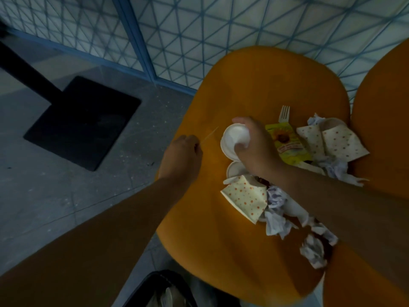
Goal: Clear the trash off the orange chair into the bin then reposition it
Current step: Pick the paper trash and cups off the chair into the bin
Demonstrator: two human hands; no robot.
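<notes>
black table base [81, 122], second orange seat [385, 120]

Right hand [254, 149] grips white cup [235, 138] over orange chair [254, 85]. Left hand [181, 158] pinches thin stick [209, 135], possibly a toothpick. Spotted paper cups [245, 199], crumpled napkins [276, 220], plastic fork [284, 114] on seat. Bin [155, 289] at bottom edge.

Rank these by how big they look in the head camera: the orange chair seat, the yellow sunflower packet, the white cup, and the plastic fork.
1. orange chair seat, by far
2. yellow sunflower packet, partly hidden by the right hand
3. white cup, close to the packet, so unsure
4. plastic fork
</notes>
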